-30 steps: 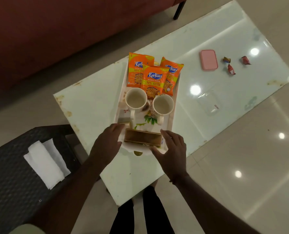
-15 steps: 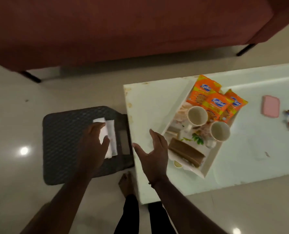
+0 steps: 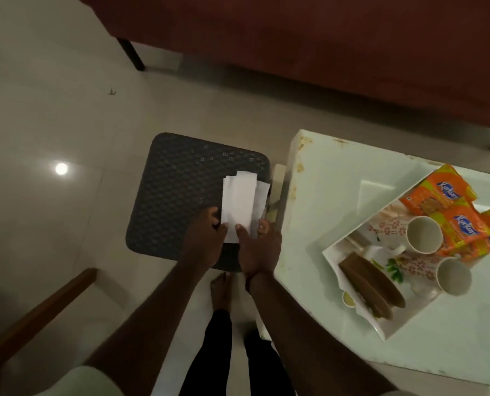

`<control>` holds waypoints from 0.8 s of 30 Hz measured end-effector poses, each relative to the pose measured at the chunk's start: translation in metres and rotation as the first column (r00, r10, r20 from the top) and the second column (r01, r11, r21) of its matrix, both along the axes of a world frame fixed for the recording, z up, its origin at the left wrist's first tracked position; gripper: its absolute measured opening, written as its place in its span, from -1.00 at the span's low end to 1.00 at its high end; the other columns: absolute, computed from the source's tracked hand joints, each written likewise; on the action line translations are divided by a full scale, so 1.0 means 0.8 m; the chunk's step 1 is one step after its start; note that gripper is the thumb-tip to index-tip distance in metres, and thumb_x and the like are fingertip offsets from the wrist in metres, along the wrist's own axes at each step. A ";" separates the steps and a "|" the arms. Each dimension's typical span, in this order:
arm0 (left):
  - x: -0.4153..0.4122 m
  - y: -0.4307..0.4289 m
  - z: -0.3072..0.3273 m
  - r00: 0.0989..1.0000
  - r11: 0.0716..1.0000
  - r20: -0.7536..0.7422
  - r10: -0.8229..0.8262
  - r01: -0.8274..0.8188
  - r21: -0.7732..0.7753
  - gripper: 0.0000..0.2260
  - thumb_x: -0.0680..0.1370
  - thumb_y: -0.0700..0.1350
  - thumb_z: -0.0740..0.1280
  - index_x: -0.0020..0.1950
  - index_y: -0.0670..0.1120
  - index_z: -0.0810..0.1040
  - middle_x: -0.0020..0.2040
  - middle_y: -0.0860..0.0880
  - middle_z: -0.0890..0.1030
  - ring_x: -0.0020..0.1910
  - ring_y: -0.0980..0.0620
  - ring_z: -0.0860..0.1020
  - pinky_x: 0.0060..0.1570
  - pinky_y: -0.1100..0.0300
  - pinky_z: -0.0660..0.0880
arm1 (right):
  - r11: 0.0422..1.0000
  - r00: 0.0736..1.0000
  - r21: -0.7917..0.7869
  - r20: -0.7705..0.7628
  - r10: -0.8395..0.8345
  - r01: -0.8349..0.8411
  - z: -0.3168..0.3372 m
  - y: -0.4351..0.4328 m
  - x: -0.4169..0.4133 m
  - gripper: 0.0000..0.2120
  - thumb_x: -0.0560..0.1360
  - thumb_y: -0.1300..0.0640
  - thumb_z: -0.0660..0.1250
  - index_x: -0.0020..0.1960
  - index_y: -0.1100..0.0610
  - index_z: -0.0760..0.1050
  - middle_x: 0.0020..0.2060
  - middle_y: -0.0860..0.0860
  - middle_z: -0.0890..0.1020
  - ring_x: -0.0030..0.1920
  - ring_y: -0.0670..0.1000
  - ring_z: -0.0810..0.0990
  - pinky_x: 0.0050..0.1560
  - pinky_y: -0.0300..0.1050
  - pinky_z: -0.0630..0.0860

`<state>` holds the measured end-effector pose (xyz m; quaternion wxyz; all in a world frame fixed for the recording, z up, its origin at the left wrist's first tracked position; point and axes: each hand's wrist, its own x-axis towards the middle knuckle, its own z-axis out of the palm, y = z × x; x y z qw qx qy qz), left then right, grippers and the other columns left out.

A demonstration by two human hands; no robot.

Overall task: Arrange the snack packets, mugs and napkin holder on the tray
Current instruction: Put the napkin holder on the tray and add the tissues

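Observation:
White folded napkins [image 3: 241, 202] lie on a dark woven stool [image 3: 175, 192]. My left hand [image 3: 203, 241] and my right hand [image 3: 256, 247] both pinch the near end of the napkins. On the white table at the right stands a white floral tray [image 3: 352, 270]. It carries a brown napkin holder [image 3: 369, 284], two white mugs [image 3: 424, 235] [image 3: 454, 276] and orange snack packets [image 3: 449, 212].
A red-brown sofa [image 3: 324, 47] runs along the back, one dark leg [image 3: 132, 54] on the pale tiled floor. A wooden chair arm [image 3: 38, 310] is at the lower left. My legs and a bare foot [image 3: 221, 290] stand between stool and table [image 3: 338, 178].
Both hands left the napkin holder on the tray and moved left to the stool. They now grip the napkins. The view swung left with them.

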<state>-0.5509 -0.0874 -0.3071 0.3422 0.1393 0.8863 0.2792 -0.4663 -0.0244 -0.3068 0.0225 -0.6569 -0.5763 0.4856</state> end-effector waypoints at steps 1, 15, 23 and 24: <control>0.002 0.001 -0.002 1.000 1.000 0.003 -0.012 0.012 0.005 -0.66 0.57 -0.04 0.33 0.32 -0.09 0.44 0.03 -0.01 0.59 0.04 0.03 0.59 0.05 0.17 0.51 | 0.999 1.000 0.025 0.019 -0.025 0.024 -0.002 -0.001 -0.003 -0.49 0.46 -0.12 0.44 0.33 0.03 0.46 0.25 -0.02 0.53 0.25 0.01 0.50 0.16 -0.17 0.40; -0.008 0.036 0.010 0.962 0.997 0.273 0.019 -0.040 0.072 -0.83 0.51 -0.02 0.41 0.04 -0.05 0.54 -0.03 -0.01 0.61 -0.02 0.00 0.58 0.05 0.08 0.56 | 0.994 0.990 -0.030 -0.096 -0.106 0.104 0.012 0.015 0.007 -0.88 0.47 -0.01 0.44 -0.11 0.04 0.60 -0.24 -0.11 0.63 -0.22 -0.13 0.56 -0.26 -0.36 0.43; 0.018 0.107 0.058 0.868 0.970 0.494 -0.052 -0.074 0.231 -0.40 0.36 -0.16 0.56 0.30 -0.06 0.34 0.13 0.00 0.52 0.03 0.10 0.55 -0.13 0.25 0.59 | 0.994 0.987 0.092 -0.151 -0.052 0.066 0.066 0.065 0.121 -0.90 0.40 0.23 0.38 -0.20 0.06 0.50 -0.32 -0.05 0.55 -0.32 -0.16 0.46 -0.36 -0.38 0.37; 0.025 0.122 0.064 0.869 0.965 0.486 -0.099 -0.036 0.261 -0.36 0.34 -0.20 0.56 0.32 -0.06 0.32 0.12 0.00 0.52 0.00 0.11 0.55 -0.19 0.29 0.58 | 0.989 0.987 0.124 -0.150 -0.061 0.080 0.073 0.072 0.140 -0.86 0.39 0.25 0.39 -0.20 0.04 0.50 -0.32 -0.06 0.56 -0.33 -0.16 0.47 -0.39 -0.37 0.35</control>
